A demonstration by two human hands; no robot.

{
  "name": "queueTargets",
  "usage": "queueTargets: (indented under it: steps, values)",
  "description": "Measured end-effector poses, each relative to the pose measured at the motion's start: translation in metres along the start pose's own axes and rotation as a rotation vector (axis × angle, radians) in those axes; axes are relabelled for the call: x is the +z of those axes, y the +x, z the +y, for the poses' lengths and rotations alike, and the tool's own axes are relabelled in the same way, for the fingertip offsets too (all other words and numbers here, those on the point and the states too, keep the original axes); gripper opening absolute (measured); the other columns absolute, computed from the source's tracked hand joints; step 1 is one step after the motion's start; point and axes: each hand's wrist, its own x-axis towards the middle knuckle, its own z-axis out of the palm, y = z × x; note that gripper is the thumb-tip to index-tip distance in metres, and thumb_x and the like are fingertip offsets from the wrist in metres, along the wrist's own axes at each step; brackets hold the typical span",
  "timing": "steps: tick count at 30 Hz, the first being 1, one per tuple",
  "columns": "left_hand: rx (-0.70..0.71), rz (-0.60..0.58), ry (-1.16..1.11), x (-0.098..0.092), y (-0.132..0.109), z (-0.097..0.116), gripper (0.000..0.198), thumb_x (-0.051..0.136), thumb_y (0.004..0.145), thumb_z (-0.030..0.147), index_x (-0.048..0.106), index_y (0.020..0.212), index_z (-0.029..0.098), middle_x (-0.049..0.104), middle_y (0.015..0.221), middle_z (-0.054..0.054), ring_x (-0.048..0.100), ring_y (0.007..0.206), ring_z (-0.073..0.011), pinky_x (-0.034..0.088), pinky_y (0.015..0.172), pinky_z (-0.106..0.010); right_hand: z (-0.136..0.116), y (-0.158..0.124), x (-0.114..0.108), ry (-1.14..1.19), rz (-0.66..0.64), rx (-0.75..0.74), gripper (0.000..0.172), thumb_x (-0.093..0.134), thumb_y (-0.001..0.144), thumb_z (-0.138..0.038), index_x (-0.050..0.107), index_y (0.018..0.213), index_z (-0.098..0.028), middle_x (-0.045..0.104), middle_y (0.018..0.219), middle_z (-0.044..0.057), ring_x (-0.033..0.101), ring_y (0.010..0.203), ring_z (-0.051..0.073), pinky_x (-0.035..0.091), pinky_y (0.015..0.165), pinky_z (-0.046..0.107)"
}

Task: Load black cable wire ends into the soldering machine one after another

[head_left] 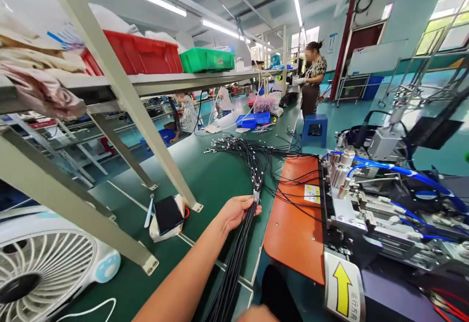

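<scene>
My left hand reaches forward over the green bench and is closed around a bundle of thin black cables just below a silver tie. The cable ends fan out beyond my fingers across the bench. Only a sliver of my right hand shows at the bottom edge, near the lower end of the bundle; its fingers are hidden. To the right sits a metal machine with blue air hoses on an orange mat.
A white fan stands at the lower left beside slanted shelf legs. A black phone lies near a leg. Red and green bins sit on the shelf. A person stands by a blue stool.
</scene>
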Motion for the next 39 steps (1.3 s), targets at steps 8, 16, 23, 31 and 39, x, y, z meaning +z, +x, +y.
queueTargets:
  steps: [8, 16, 23, 31, 39]
  values:
    - [0.021, -0.071, -0.121, -0.008, 0.007, -0.004, 0.021, 0.073, 0.082, 0.013, 0.068, 0.102, 0.007, 0.073, 0.088, -0.013, 0.072, 0.073, -0.0179, 0.060, 0.073, -0.027, 0.010, 0.146, -0.084, -0.070, 0.308, 0.110, 0.031, 0.051, 0.101, -0.040, 0.059, 0.114, -0.014, 0.064, 0.087, 0.001, 0.060, 0.061, 0.009, 0.052, 0.054, 0.024]
    - [0.068, -0.041, -0.131, -0.009, 0.011, -0.003, 0.026, 0.072, 0.079, 0.010, 0.063, 0.104, 0.009, 0.072, 0.087, -0.011, 0.071, 0.070, -0.0171, 0.060, 0.070, -0.029, 0.021, 0.182, -0.090, -0.124, 0.368, 0.127, 0.024, 0.055, 0.099, -0.036, 0.062, 0.102, -0.013, 0.062, 0.079, -0.001, 0.057, 0.056, 0.008, 0.050, 0.051, 0.021]
    - [0.157, 0.009, 0.059, -0.006, 0.010, 0.012, 0.024, 0.068, 0.087, 0.030, 0.068, 0.094, 0.006, 0.070, 0.081, -0.013, 0.068, 0.067, -0.0158, 0.057, 0.067, -0.025, 0.022, 0.183, -0.081, -0.023, 0.334, 0.135, 0.025, 0.055, 0.100, -0.037, 0.062, 0.096, -0.013, 0.061, 0.074, -0.003, 0.054, 0.051, 0.006, 0.047, 0.047, 0.019]
    - [0.416, 0.207, 0.459, -0.005, 0.008, 0.010, 0.017, 0.070, 0.078, 0.030, 0.066, 0.071, 0.016, 0.061, 0.068, -0.002, 0.058, 0.067, -0.0161, 0.049, 0.069, -0.028, 0.020, 0.178, -0.079, 0.071, 0.387, -0.146, 0.036, 0.067, 0.077, -0.007, 0.063, 0.110, -0.021, 0.060, 0.083, -0.004, 0.056, 0.060, 0.007, 0.047, 0.054, 0.018]
    - [0.460, 0.225, 0.458, 0.001, 0.008, 0.007, 0.027, 0.060, 0.087, 0.043, 0.071, 0.094, 0.019, 0.065, 0.109, -0.009, 0.064, 0.091, -0.0193, 0.054, 0.079, -0.030, 0.030, 0.182, -0.072, 0.274, 0.433, -0.149, 0.015, 0.059, 0.087, -0.029, 0.060, 0.082, -0.015, 0.058, 0.066, -0.002, 0.061, 0.054, 0.011, 0.055, 0.055, 0.026]
